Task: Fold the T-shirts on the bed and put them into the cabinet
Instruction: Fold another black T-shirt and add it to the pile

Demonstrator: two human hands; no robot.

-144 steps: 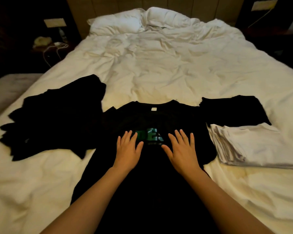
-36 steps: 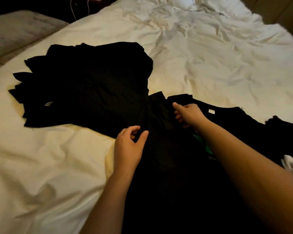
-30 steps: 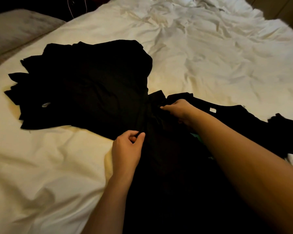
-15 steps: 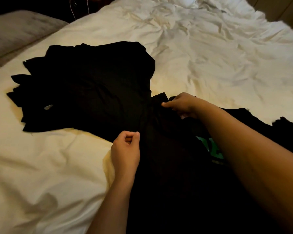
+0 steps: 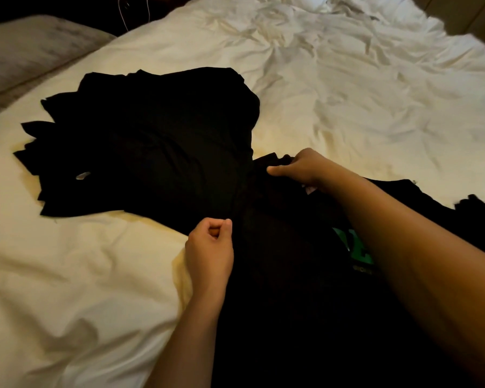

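Rumpled white bed [image 5: 347,88], dim room; left hand [image 5: 209,247] and right hand [image 5: 303,169] pinching black shirt [image 5: 286,275], its folds lost in dark.

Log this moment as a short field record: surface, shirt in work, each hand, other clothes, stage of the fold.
surface: white rumpled bed
shirt in work: black T-shirt with green print, spread flat on the bed
left hand: fingers curled, pinching the shirt's left edge
right hand: reaching across, gripping the fabric by the left shoulder
other clothes: pile of black shirts to the left, unfolded, touching the shirt in work
stage: left side about to be folded in, as far as one can judge; nothing folded over yet
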